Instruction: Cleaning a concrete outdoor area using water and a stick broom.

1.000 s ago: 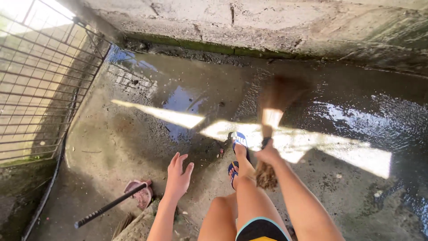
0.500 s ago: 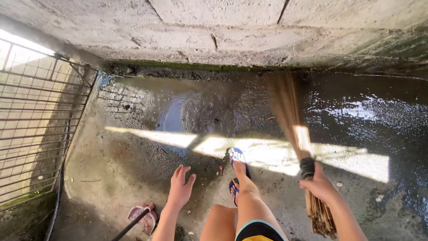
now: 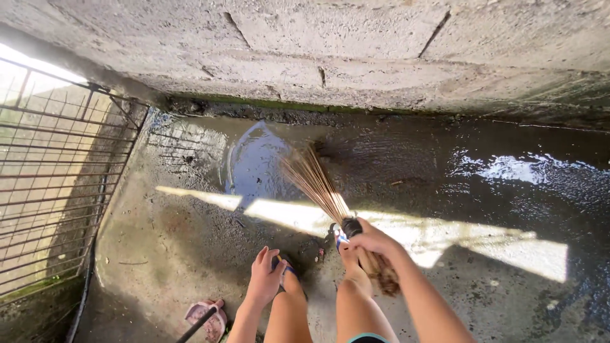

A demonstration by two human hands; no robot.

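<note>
My right hand grips a bundled stick broom just behind its black binding. The bristles fan out up and to the left over the wet floor and end at a blue-looking puddle. My left hand hangs with its fingers loosely spread and nothing in it, just above my left knee. Both bare legs stand below the hands, in blue flip-flops on wet concrete.
A rough concrete block wall runs across the back, with a dirty wet gutter at its foot. A metal wire gate stands at the left. A pink dustpan with a black handle lies at the lower left. Water covers the floor to the right.
My right hand has swung the broom from the right side across to the left, so the bristles now point at the puddle. My left foot has stepped forward.
</note>
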